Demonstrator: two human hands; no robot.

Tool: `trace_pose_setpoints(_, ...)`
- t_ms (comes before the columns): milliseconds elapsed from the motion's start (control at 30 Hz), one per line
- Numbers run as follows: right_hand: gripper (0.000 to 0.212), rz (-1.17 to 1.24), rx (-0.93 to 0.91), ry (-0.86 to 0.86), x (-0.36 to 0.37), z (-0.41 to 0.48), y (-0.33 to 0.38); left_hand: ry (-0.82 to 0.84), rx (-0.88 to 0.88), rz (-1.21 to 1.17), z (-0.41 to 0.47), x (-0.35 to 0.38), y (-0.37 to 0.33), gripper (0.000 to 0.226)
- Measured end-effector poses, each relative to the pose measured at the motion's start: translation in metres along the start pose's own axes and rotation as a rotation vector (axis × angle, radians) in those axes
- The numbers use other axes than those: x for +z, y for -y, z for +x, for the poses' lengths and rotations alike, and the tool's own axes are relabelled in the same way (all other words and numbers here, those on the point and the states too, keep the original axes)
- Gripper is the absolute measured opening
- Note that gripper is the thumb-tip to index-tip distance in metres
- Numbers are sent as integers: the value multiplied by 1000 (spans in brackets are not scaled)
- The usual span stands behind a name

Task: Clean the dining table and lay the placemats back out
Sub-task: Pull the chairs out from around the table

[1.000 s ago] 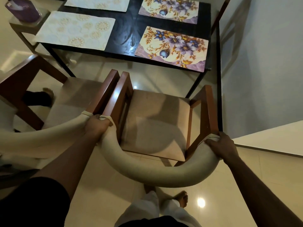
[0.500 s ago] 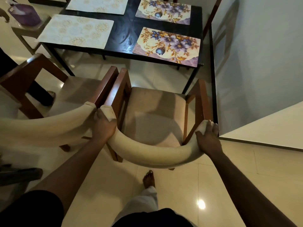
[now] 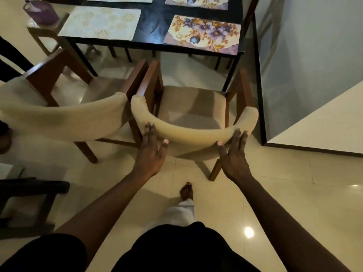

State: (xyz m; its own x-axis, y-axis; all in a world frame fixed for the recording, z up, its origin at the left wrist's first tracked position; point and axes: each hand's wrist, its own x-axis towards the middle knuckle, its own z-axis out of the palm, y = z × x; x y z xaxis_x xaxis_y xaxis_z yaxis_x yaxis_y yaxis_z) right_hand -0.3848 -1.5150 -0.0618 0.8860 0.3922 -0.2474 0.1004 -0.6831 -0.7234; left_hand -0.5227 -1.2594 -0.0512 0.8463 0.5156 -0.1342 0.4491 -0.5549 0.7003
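Observation:
A black dining table [image 3: 155,20] stands at the top of the view with placemats laid on it: a cream patterned one [image 3: 100,22] on the left and a floral one [image 3: 203,34] on the right, with two more cut off behind them. In front of it stands a wooden chair with a curved beige backrest [image 3: 192,132]. My left hand [image 3: 150,152] and my right hand [image 3: 233,158] have straight fingers that press against the outside of that backrest, one near each end.
A second chair [image 3: 64,114] of the same kind stands touching it on the left. A side stool [image 3: 49,30] with a purple container [image 3: 42,9] is at the top left. A wall [image 3: 314,55] and a white ledge [image 3: 324,130] close the right side. My bare foot [image 3: 186,191] is on the tiled floor.
My hands let go of the backrest ends and now lie flat against its outer curve. The chair has slid forward toward the table.

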Motion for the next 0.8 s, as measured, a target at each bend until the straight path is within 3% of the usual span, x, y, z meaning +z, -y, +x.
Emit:
trace_pose_setpoints(100, 85, -2, -23, 35, 30, -42, -1, 146, 13, 4, -41, 3, 14, 70)
trace_pose_setpoints(267, 81, -58, -29, 219, 68, -89, 9, 210, -139, -55, -94, 0, 26, 61)
trace_pose_setpoints(633, 59, -162, -245, 482, 156, -132, 119, -97, -268, -197, -160, -105, 100, 48)
trace_pose_setpoints(800, 50, -238, -331, 536, 228, -142, 197, -181, -414, -272, -191, -171, 184, 51)
